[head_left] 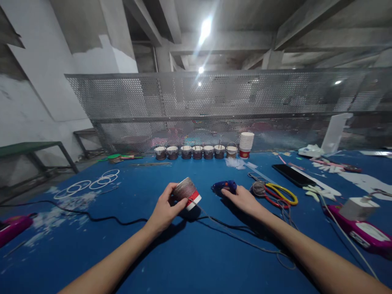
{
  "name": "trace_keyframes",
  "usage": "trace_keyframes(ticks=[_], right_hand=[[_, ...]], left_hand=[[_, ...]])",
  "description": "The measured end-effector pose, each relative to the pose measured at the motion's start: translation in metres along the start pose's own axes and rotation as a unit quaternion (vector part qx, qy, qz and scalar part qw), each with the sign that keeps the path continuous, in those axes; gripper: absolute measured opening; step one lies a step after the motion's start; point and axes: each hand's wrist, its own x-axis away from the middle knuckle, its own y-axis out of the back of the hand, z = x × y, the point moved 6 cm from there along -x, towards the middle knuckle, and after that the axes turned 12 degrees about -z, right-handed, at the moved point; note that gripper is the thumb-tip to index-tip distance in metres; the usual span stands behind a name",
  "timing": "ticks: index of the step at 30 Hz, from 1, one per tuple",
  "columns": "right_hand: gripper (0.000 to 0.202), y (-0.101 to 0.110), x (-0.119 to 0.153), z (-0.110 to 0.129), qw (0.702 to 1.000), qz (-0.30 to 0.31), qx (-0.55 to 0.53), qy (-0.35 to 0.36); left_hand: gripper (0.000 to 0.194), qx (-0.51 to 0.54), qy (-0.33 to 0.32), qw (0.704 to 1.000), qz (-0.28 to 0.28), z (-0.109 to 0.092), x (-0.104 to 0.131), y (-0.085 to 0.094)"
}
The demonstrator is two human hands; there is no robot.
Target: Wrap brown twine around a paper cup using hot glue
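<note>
My left hand [165,208] grips a paper cup [186,191] that lies tilted in its fingers. Grey cord is wound around most of the cup, and a red and white band stays bare near its rim. From the cup a loose length of grey cord [241,241] trails right across the table. My right hand [241,199] is closed around a dark blue hot glue gun [225,187], whose nozzle points left toward the cup. A gap separates the nozzle from the cup.
Several cord-wrapped cups [197,152] line the back, beside a stack of paper cups [246,145]. White rings [104,179] lie left. A phone [293,175], yellow ring [283,192], glove [320,192] and magenta power strip [358,230] lie right. A black cable [101,219] crosses the table.
</note>
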Motion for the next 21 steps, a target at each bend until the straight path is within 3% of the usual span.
trace_keyframes(ticks=[3,6,8,10,12,15,17,21], right_hand=[[0.035,0.008,-0.006,-0.009,0.998,-0.04,0.013,-0.048],[0.048,0.03,-0.011,-0.002,0.992,-0.108,-0.001,-0.069],[0.046,0.049,-0.009,0.015,0.982,-0.179,-0.041,-0.038],[0.036,0.062,0.0,0.04,0.963,-0.235,-0.129,0.036],[0.024,0.054,0.012,0.064,0.96,-0.185,-0.195,0.076],[0.019,0.011,0.029,0.088,0.979,-0.01,-0.198,0.046],[0.025,-0.017,0.037,0.095,0.98,0.06,-0.191,0.016],[0.038,-0.047,0.037,0.09,0.977,0.064,-0.192,-0.072]], left_hand=[[0.023,-0.017,-0.019,1.0,-0.002,0.0,0.001,-0.001],[0.023,-0.033,-0.029,0.999,-0.005,0.002,0.001,-0.001],[0.022,-0.042,-0.031,0.999,-0.007,0.003,0.0,-0.001],[0.023,-0.05,-0.034,0.998,-0.011,0.003,0.0,-0.001],[0.023,-0.06,-0.04,0.997,-0.015,0.004,0.0,-0.002],[0.023,-0.06,-0.068,0.996,-0.012,0.002,0.001,-0.004],[0.024,-0.062,-0.085,0.994,-0.011,0.002,0.002,-0.004],[0.024,-0.087,-0.089,0.992,-0.021,0.008,0.0,0.0]])
